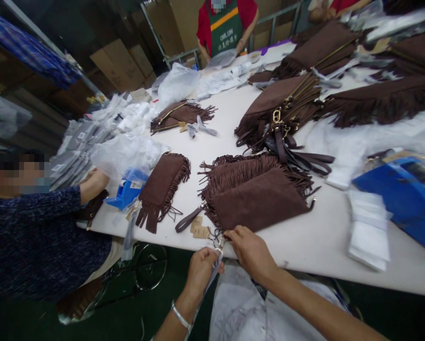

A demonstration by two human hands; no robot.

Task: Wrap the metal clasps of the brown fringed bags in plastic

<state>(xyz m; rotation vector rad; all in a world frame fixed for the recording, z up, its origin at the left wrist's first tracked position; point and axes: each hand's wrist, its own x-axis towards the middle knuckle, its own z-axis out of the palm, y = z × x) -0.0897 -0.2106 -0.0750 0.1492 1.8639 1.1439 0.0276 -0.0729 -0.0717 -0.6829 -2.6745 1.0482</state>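
Observation:
A dark brown fringed clutch bag (258, 201) lies flat at the table's near side. Its lower left corner is by my right hand (250, 248), whose fingers are closed on a gold-coloured clasp (221, 243) at that corner. Just left and below, my left hand (202, 267) pinches a plastic-wrapped strap (217, 258) right under the clasp; the strap trails down past my wrist. Brown paper tags (200, 232) and thin dark cord lie beside the clasp. A short brown wrist strap (190, 218) extends from the bag's left end. My fingertips partly hide the clasp.
Another fringed bag (164, 182) lies to the left, near a blue tape dispenser (129, 189) and a seated co-worker's arm (93, 187). Stacked brown bags (272, 102) stand beyond. A blue bin (399, 194) and folded white paper (367, 227) are at right. Another person (228, 28) stands across the table.

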